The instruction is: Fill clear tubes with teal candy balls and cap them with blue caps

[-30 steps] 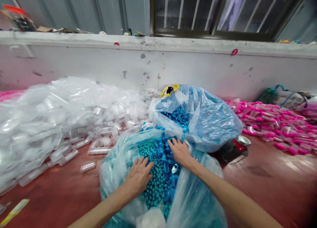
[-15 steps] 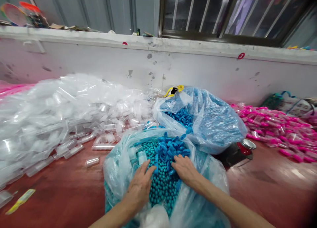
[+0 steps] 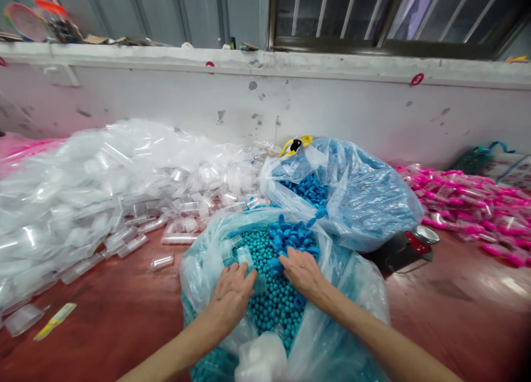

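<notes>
My left hand [image 3: 230,294] and right hand [image 3: 304,271] lie flat and open on teal beads [image 3: 271,304] in the near bag [image 3: 199,271], gripping nothing. Blue caps [image 3: 292,235] pile just beyond my right fingers. Farther off sits a second bag [image 3: 365,199], clear tubes [image 3: 108,188] to its left.

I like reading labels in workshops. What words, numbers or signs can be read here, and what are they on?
"3": small red round sticker on the white painted wall ledge.
Two more red stickers on that ledge: too small or cut off to read.
Yellow paper strip on the red floor: too blurred to read.
</notes>
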Demonstrator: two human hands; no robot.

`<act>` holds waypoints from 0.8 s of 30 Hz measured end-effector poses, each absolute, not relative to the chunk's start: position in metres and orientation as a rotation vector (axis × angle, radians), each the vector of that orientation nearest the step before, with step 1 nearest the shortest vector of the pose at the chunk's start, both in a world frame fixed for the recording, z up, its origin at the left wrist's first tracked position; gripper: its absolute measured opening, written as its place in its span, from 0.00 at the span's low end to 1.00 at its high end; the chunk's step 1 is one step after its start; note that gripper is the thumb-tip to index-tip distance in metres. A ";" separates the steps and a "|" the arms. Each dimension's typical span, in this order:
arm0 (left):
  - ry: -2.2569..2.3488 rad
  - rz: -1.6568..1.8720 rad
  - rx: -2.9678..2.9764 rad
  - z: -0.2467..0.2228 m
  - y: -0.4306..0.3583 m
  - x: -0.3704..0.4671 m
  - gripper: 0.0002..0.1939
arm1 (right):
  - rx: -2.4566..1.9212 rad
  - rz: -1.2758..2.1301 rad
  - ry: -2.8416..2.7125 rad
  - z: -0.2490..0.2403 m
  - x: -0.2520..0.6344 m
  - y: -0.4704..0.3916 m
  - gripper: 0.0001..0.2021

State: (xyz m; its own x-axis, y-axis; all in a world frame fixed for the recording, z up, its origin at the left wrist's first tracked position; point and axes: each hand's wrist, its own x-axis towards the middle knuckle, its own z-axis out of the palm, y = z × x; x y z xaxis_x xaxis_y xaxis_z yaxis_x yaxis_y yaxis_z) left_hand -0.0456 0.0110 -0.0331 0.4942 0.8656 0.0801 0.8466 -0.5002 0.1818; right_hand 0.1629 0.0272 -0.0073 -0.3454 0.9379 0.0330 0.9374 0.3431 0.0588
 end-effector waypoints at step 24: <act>1.172 0.815 0.934 -0.015 -0.006 0.005 0.23 | 1.619 -2.735 1.581 -0.011 0.131 -0.022 0.22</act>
